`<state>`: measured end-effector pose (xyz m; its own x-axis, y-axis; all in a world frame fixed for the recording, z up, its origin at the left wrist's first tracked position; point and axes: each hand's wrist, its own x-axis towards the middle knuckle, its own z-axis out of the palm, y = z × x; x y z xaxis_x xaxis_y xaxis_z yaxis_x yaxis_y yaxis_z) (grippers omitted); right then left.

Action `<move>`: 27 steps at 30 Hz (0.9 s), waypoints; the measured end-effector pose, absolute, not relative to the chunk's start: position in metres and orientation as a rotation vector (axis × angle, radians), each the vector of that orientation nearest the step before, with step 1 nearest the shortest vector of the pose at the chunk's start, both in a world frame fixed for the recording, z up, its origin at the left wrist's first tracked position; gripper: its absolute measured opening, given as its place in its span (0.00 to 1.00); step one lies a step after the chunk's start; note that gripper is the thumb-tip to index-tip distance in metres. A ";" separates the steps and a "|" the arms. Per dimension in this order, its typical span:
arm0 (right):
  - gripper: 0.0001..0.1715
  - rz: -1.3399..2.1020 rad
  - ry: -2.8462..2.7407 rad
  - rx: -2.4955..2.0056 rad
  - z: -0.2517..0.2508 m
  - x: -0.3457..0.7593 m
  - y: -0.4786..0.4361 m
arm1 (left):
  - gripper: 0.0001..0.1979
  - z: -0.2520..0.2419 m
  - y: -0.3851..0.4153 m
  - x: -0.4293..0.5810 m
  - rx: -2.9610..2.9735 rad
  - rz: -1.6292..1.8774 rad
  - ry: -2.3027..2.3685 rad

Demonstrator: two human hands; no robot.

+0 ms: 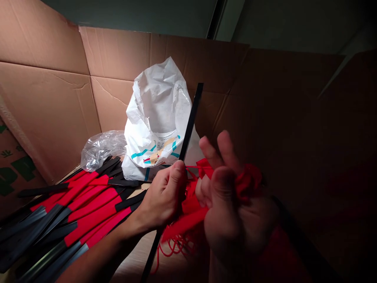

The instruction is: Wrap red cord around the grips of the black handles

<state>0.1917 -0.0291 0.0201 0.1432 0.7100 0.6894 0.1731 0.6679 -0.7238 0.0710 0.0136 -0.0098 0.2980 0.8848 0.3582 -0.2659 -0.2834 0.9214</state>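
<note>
My left hand (165,196) grips a long thin black strip (191,122) upright, its end rising past the hand and its lower part running down toward the bottom of the view. My right hand (232,204) pinches a bunched red cloth (247,181) close to the strip, with fingers spread around it. Thin red cord (176,247) hangs in loops below the hands. To the left lies a pile of black strips with red sleeves (85,212), beside my left forearm.
A white printed plastic sack (156,114) stands behind the hands, with a crumpled clear plastic bag (101,151) at its left. Brown cardboard box walls (53,110) surround the back and left. A pale board (132,251) lies under the pile.
</note>
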 end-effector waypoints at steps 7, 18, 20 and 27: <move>0.32 1.030 -1.396 -0.634 0.044 0.202 -0.034 | 0.27 -0.012 0.012 0.063 1.597 1.423 0.678; 0.31 1.115 -1.336 -0.929 0.038 0.210 -0.026 | 0.25 0.003 0.014 0.046 1.325 1.360 0.552; 0.33 0.940 -1.318 -0.977 0.036 0.208 -0.024 | 0.25 0.007 0.010 0.044 1.200 1.367 0.488; 0.31 0.415 -1.226 -0.900 0.027 0.182 -0.023 | 0.27 0.006 -0.003 0.044 1.012 1.238 0.448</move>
